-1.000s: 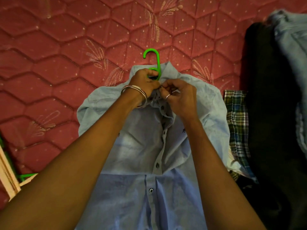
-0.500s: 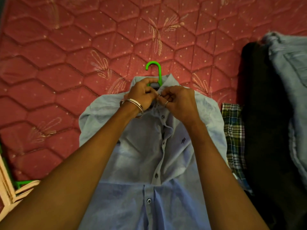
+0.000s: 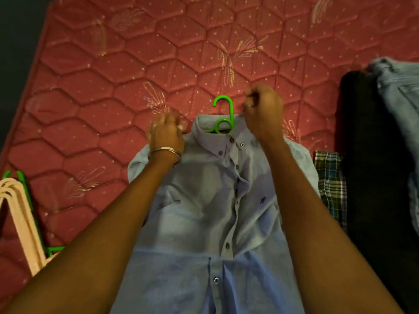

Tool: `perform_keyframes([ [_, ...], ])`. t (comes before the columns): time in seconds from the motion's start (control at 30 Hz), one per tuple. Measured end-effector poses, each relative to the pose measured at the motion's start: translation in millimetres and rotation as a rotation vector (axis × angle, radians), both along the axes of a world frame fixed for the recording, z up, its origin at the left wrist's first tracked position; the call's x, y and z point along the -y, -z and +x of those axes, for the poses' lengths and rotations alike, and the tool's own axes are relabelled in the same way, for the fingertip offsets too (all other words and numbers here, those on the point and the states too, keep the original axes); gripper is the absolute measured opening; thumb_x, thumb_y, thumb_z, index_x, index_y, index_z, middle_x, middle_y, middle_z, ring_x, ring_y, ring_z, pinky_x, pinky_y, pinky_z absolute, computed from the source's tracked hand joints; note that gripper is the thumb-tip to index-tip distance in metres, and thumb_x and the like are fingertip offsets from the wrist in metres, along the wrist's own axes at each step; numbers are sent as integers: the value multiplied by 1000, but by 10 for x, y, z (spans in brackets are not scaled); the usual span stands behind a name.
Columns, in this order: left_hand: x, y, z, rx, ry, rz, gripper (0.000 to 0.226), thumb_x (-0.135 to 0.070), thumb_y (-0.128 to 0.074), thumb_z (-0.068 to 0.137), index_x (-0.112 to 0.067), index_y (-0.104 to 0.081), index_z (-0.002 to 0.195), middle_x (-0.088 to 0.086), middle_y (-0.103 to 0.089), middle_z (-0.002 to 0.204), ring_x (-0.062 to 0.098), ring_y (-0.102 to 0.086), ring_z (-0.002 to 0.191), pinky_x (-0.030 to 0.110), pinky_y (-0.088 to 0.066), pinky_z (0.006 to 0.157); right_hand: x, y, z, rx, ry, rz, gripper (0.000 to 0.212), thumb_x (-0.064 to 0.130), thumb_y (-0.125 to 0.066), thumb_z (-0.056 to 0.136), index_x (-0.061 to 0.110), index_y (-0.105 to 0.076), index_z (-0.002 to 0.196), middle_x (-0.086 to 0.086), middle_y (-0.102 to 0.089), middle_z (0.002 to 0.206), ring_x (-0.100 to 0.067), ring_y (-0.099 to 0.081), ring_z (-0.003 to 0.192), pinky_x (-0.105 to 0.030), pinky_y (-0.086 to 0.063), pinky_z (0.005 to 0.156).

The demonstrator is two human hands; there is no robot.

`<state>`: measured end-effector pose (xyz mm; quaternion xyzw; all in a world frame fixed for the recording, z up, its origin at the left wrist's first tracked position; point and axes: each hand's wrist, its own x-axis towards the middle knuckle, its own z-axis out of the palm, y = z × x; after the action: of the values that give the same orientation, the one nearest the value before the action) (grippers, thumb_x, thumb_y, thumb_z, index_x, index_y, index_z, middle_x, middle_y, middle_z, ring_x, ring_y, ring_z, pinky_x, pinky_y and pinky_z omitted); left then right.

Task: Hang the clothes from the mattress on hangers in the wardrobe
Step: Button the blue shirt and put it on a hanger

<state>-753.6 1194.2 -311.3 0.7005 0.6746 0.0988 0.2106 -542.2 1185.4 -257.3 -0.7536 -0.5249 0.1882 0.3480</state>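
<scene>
Shirt (image 3: 204,211), pale blue, centre frame on green hanger (image 3: 223,116): soft, light, slip-prone; best lifted by hook; left hand (image 3: 166,132) and right hand (image 3: 263,109) loosely curled, grasping nothing

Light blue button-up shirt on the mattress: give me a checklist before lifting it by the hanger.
1. Green plastic hanger inside light blue button-up shirt, hook out of collar: ok.
2. Collar button fastened: cannot tell.
3. Left hand gripping anything: not ok, beside the collar.
4. Right hand on hook: not ok, beside it.
5. Shirt flat on red quilted mattress: ok.
</scene>
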Motion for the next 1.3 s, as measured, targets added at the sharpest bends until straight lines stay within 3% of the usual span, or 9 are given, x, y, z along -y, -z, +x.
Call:
perform_keyframes([
  [0.17, 61, -78, -104, -127, 354, -284, 45, -18, -64, 86, -10, -54, 129, 20, -57, 121, 38, -53, 111, 41, -44, 94, -309, 207, -198, 366, -350, -638, 29, 22, -69, 86, -4, -59, 95, -24, -60, 116, -37, -56, 108, -38, -41, 88],
  [0.27, 130, -169, -123, -28, 304, -328, 41, -19, -69, 82, -12, -61, 121, 14, -65, 111, 30, -58, 104, 31, -45, 86, -259, 253, -270, 298, -318, -672, 42, 23, -71, 85, -3, -58, 115, -20, -58, 118, -35, -56, 111, -38, -44, 87],
  [0.37, 320, -287, -170, 53, 271, -377, 22, -19, -72, 78, -9, -69, 97, 8, -66, 84, 20, -57, 78, 25, -40, 65, -98, 226, -233, 70, -262, -713, 25, 15, -79, 77, 5, -62, 92, -19, -63, 100, -29, -61, 94, -35, -46, 75],
  [0.5, 599, -534, -222, 155, 179, -299, 28, -31, -78, 68, -13, -67, 86, 3, -59, 78, 22, -56, 73, 33, -47, 65, 193, -216, -134, -320, -225, -542, 35, -12, -70, 75, 12, -49, 61, 0, -53, 57, -12, -59, 59, -28, -55, 72],
  [0.57, 728, -803, -246, 240, 115, -297, 50, -55, -71, 61, -23, -61, 98, 1, -63, 91, 25, -60, 86, 39, -50, 80, 374, -646, -79, -293, -276, -448, 33, -11, -76, 70, 12, -53, 62, 4, -49, 52, -1, -50, 48, -19, -51, 57],
  [0.7, 891, -1596, -164, 385, 62, -145, 62, -73, -54, 59, -31, -55, 105, -6, -64, 103, 22, -61, 100, 42, -46, 90, 678, -1575, 41, -136, -321, -259, 31, 11, -90, 58, 21, -62, 65, 0, -61, 63, -12, -56, 62, -37, -55, 68],
  [0.93, 1165, -3344, 9, 476, 356, -149, 33, -41, -78, 66, -14, -67, 80, 4, -59, 66, 11, -46, 64, 30, -41, 60, 1365, -3388, 54, 56, -404, -116, 26, 23, -92, 57, 18, -69, 68, 10, -61, 57, 4, -52, 52, -21, -45, 60],
  [1.07, 1672, -4154, 29, 400, 244, 340, 29, -27, -80, 65, -11, -76, 89, 6, -71, 76, 10, -58, 71, 10, -37, 59, 1713, -4279, -48, 146, -429, -54, 26, 25, -91, 58, 14, -73, 73, 2, -67, 64, -3, -59, 58, -22, -49, 62],
  [1.3, 2401, -5119, -104, 293, 294, 691, 38, -40, -62, 75, -21, -72, 106, 7, -74, 88, 27, -69, 81, 32, -50, 68, 2385, -5446, -219, 191, -471, 194, 28, 29, -92, 56, 14, -74, 73, 4, -67, 64, -7, -62, 59, -24, -48, 56],
])
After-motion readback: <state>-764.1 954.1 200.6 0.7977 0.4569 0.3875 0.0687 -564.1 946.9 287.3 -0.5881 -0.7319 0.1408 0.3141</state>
